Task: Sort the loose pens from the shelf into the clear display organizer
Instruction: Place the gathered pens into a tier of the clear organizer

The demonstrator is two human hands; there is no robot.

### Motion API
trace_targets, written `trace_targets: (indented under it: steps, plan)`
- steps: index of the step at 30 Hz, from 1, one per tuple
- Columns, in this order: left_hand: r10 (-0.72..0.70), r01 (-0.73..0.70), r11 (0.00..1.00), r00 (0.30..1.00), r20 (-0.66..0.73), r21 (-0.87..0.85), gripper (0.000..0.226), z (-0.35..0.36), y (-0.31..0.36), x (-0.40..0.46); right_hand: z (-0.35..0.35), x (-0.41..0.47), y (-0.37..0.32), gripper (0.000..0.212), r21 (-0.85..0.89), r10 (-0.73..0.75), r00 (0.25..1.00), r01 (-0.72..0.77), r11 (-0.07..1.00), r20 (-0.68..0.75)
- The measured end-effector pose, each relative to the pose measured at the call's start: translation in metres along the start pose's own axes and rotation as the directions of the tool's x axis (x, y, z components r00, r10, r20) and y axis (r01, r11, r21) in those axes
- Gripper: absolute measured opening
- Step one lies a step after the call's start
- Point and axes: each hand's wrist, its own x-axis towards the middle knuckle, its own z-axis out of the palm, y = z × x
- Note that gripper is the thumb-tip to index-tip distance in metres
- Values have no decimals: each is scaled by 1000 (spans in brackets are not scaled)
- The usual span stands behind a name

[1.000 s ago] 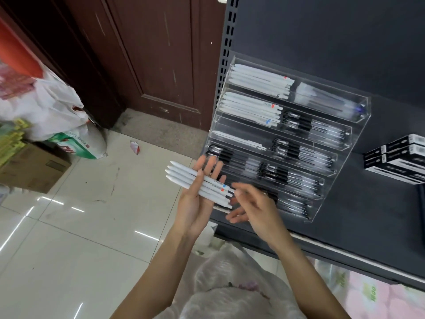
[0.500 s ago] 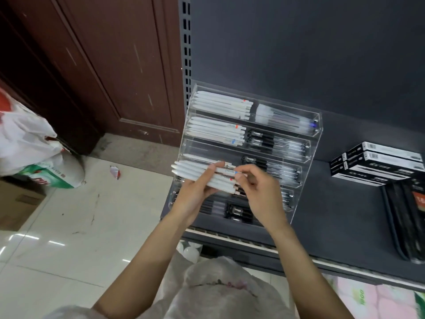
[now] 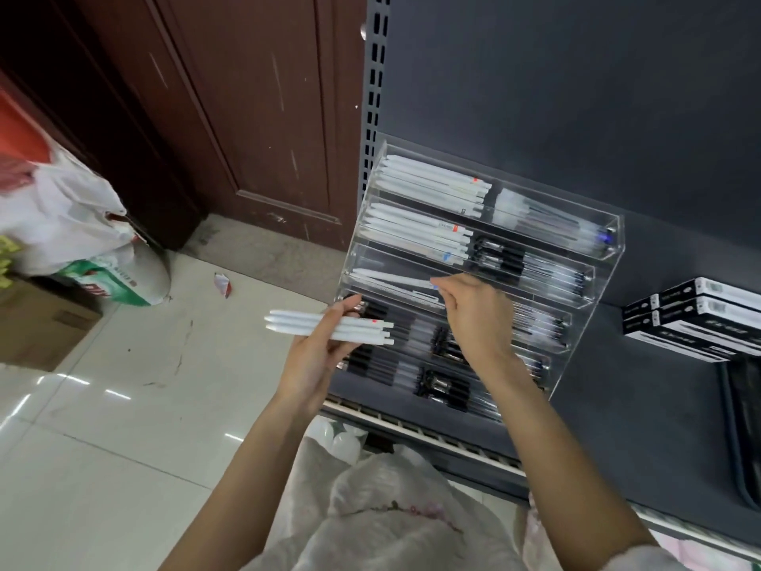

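Left hand (image 3: 325, 356) grips a small bundle of white pens (image 3: 329, 328), fingers (image 3: 348, 309) curled over the top of them, and the bundle lies nearly level, long axis running left to right, tapered tips sticking out to the left of the fingers and the clicker ends with a red mark out to the right. Right hand (image 3: 477, 319) is up at the clear display organizer (image 3: 576, 257), fingers bunched and pinching the near end of a single white pen (image 3: 391, 279) that lies along the middle tier, its tip pointing away to the left of that pinch and its long axis following the tier. Above those fingers, two tiers hold more white pens on the left side and dark-grip pens on the right; below them, the lower tiers are packed with black-grip pens. The organizer leans back on a dark grey shelf (image 3: 617, 385) against a dark back panel. Well off to the right of the pinching fingers sit black-and-white boxes (image 3: 696, 315). To the left of the gripping fingers: glossy pale floor tiles (image 3: 123, 426), a brown wooden door (image 3: 247, 117), a white plastic bag (image 3: 53, 216) and a cardboard box (image 3: 37, 323).
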Motion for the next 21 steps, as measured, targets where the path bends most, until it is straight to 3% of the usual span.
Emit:
trace_targets:
  steps: [3, 7, 11, 14, 16, 18, 21]
  plan:
    - [-3, 3, 1000, 1000, -13, -8, 26, 0, -1, -1, 2, 7, -1, 26, -83, 18, 987, -5, 997, 157]
    - [-14, 14, 1000, 1000, -9, -2, 25, 1, -1, 0, -12, 15, 2, 22, 19, 42, 953, -50, 999, 300]
    - [-22, 21, 1000, 1000, 19, 15, 25, 7, 1, 1, -23, 12, -3, 25, 110, 31, 969, -60, 992, 245]
    - [-9, 5, 996, 999, 52, 87, 27, 11, 3, 1, -40, 2, -24, 20, 343, 2, 987, -57, 937, 159]
    - [-9, -2, 992, 996, 87, 129, 29, 14, 4, 1, -51, -8, -41, 18, 460, -49, 965, -79, 884, 259]
    - [-15, -3, 991, 991, 132, 137, 31, 19, 5, -1, -54, -15, -50, 18, 463, -69, 921, -127, 877, 383]
    - [-17, -9, 991, 982, 186, 137, 33, 24, 6, -3, -55, -17, -49, 12, 512, -33, 913, -198, 836, 407]
